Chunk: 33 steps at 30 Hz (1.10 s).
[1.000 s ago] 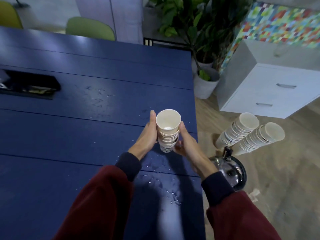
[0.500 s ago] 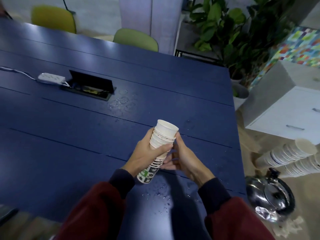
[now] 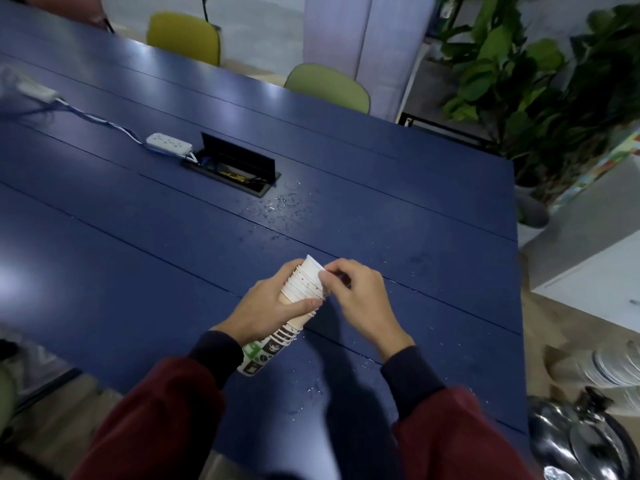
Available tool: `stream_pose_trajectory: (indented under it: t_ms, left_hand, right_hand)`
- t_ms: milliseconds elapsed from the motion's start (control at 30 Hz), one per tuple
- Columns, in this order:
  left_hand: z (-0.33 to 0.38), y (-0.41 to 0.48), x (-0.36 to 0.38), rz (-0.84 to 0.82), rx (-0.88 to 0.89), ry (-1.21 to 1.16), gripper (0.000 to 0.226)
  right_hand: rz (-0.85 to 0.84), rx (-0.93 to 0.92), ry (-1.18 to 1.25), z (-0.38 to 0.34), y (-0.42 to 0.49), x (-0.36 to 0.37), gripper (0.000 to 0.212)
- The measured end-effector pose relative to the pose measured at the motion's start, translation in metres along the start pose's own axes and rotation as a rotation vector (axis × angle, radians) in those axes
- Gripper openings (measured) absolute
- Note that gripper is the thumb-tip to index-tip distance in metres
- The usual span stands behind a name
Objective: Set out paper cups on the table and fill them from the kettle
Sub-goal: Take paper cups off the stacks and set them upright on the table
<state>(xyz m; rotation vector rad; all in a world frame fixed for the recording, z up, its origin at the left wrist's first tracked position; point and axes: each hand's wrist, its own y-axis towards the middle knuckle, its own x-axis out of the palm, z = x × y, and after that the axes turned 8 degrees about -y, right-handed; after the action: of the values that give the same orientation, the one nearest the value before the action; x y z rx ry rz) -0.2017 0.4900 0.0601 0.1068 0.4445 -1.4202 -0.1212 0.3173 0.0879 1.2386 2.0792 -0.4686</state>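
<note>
Left hand [image 3: 266,310] has its fingers wrapped round the tilted cup stack [image 3: 301,289] over the table [image 3: 173,237]; right hand [image 3: 360,299] pinches its top rim. Probably best to twist gently so only one cup comes free.

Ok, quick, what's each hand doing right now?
Left hand: gripping the stack of paper cups.
Right hand: pinching the rim of the top cup.

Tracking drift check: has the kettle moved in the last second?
No. The kettle still stands on the floor beside the table edge, near the lying cup stacks.
</note>
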Motion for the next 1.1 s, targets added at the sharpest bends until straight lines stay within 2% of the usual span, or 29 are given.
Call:
stream_pose_trajectory:
  t_ms: [200, 400, 533, 667, 733, 800, 900, 967, 1033, 1100]
  left_hand:
    - [-0.013, 0.029, -0.046, -0.058, 0.034, -0.081, 0.061]
    - [-0.045, 0.071, -0.116, -0.072, -0.027, -0.161, 0.057]
    - [-0.064, 0.092, -0.146, -0.068, -0.102, -0.199, 0.064]
    - [-0.069, 0.109, -0.156, -0.095, -0.134, -0.247, 0.047]
    - [-0.07, 0.116, -0.157, -0.107, -0.142, -0.259, 0.037]
    - [-0.072, 0.124, -0.156, -0.127, -0.147, -0.277, 0.036]
    - [-0.079, 0.139, -0.157, -0.154, -0.167, -0.304, 0.043]
    - [-0.082, 0.147, -0.156, -0.174, -0.18, -0.329, 0.043]
    - [-0.082, 0.152, -0.154, -0.186, -0.179, -0.359, 0.042]
    - [-0.083, 0.157, -0.151, -0.19, -0.168, -0.372, 0.041]
  right_hand:
    - [0.038, 0.097, 0.044, -0.032, 0.043, 0.018, 0.02]
    - [0.346, 0.254, 0.051, -0.045, 0.121, 0.05, 0.02]
    - [0.263, 0.326, -0.085, -0.041, 0.161, 0.071, 0.018]
    - [0.093, 0.407, -0.2, -0.024, 0.186, 0.09, 0.031]
    - [0.05, 0.439, -0.226, -0.016, 0.197, 0.096, 0.033]
    - [0.041, 0.464, -0.218, -0.009, 0.205, 0.1, 0.035]
    - [0.067, 0.473, -0.232, -0.005, 0.212, 0.103, 0.04]
    - [0.168, 0.431, -0.238, -0.01, 0.209, 0.105, 0.041]
    - [0.295, 0.369, -0.202, -0.022, 0.199, 0.108, 0.034]
    - [0.333, 0.307, -0.126, -0.039, 0.188, 0.114, 0.021]
